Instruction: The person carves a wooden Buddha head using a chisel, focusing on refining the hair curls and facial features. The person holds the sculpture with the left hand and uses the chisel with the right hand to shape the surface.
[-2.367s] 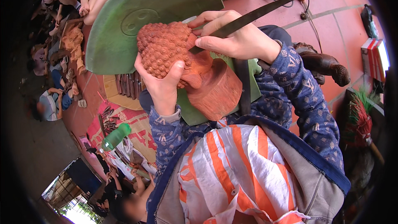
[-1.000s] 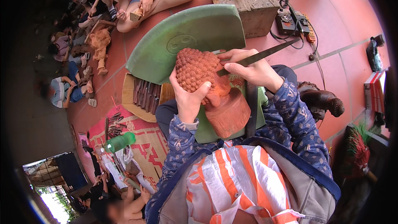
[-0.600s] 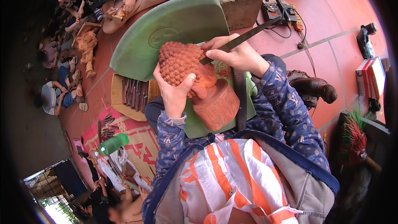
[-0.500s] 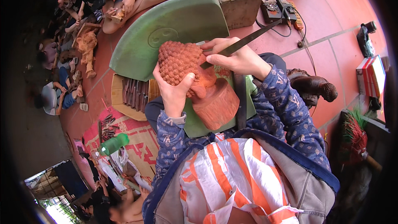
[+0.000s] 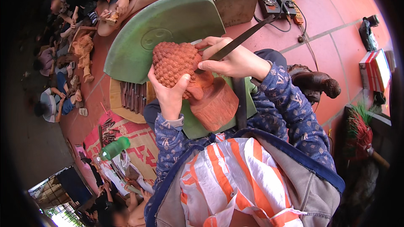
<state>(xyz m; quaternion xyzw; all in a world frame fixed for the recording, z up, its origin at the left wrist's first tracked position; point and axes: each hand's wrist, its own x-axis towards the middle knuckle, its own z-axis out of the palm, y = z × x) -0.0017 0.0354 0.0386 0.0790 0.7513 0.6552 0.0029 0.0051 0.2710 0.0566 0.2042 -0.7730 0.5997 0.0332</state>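
Observation:
A reddish-brown carved wooden head (image 5: pixel 173 63), covered in round curls with a thick neck base, lies tilted across my lap on a green plastic seat (image 5: pixel 191 128). My left hand (image 5: pixel 167 96) grips it, with the thumb over the curls and the fingers around the far side. In my right hand (image 5: pixel 240 61) is a long, flat dark metal file (image 5: pixel 242 38). Its lower end rests against the face side of the head, and its other end points up to the right. Another dark flat bar (image 5: pixel 240 101) lies beside the neck base. The carved face is mostly hidden.
A green backrest (image 5: pixel 176 14) rises ahead, with a wooden block (image 5: pixel 235 0) behind it. A corded power box (image 5: pixel 275 6) sits on the tiles. At left are a cardboard box (image 5: pixel 114 105) of chisels and a green bottle (image 5: pixel 115 148). Other people sit farther left; a dark carving (image 5: pixel 313 84) is at right.
The view has shifted slightly, so the surroundings sit a little farther left. The file and my right hand have shifted slightly against the head; my left hand keeps its grip.

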